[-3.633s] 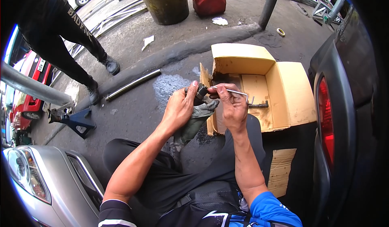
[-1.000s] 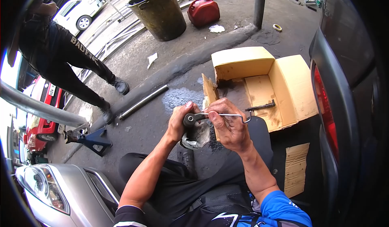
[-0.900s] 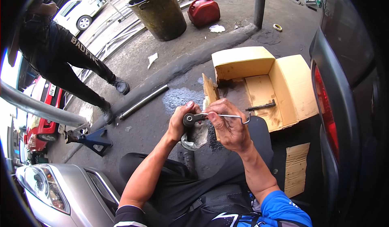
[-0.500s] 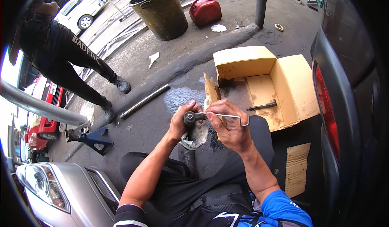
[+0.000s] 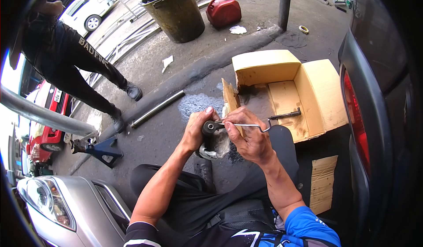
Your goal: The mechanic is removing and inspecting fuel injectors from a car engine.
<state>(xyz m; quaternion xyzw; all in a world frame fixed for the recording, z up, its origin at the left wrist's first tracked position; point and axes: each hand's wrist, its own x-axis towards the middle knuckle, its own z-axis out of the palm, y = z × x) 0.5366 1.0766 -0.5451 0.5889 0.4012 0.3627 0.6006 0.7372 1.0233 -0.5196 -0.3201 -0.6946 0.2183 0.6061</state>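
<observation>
Between my hands is a dark metal part (image 5: 209,129) with a round end and a small hole in its middle. My left hand (image 5: 194,130) is closed around its left side, thumb raised. My right hand (image 5: 250,136) pinches a thin, bent metal rod (image 5: 254,125) between thumb and fingers. The rod's near tip lies against or close to the dark part; its exact contact is hidden by my fingers. Its crooked end sticks out to the right of my hand. A crumpled whitish rag or plastic (image 5: 216,146) hangs just below the part.
An open cardboard box (image 5: 319,90) holds a dark tool (image 5: 285,114). A metal pipe (image 5: 157,109) lies at the left, near a blue jack stand (image 5: 105,152). A person (image 5: 72,55) stands far left. Car bodies flank me: a silver bumper (image 5: 83,207) and a dark one (image 5: 365,159).
The bent rod has turned in my right hand, so its crooked end points differently. The dark part's round face has tilted and shifted slightly right with my left hand.
</observation>
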